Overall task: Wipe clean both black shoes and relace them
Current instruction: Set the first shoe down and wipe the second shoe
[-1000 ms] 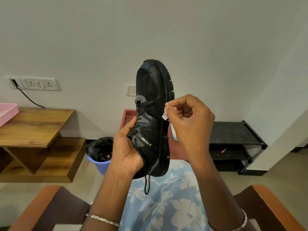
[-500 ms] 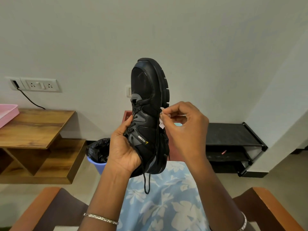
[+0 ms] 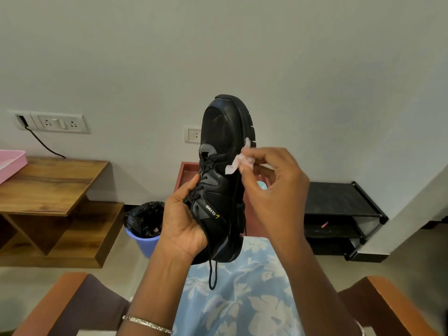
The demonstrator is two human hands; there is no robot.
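A black shoe (image 3: 224, 151) with a chunky sole stands toe-up in front of me, held above my lap. My left hand (image 3: 181, 221) grips it at the heel end, thumb lying along the laces. My right hand (image 3: 271, 190) pinches a small crumpled white wipe (image 3: 238, 162) against the shoe's right side, just below the toe cap. One black lace end (image 3: 211, 275) hangs down from the heel over my blue floral clothing. Only one shoe is in view.
A blue bin with a black liner (image 3: 145, 224) stands on the floor left of the shoe. A wooden side table (image 3: 48, 185) with a pink tray (image 3: 9, 161) is at the left. A black shoe rack (image 3: 339, 214) is at the right, a reddish tray (image 3: 186, 170) behind the shoe. Chair arms (image 3: 388, 309) flank my lap.
My right hand has slid the wipe up the shoe's side toward the toe cap, after dipping lower half a second ago. The left hand keeps its grip on the shoe.
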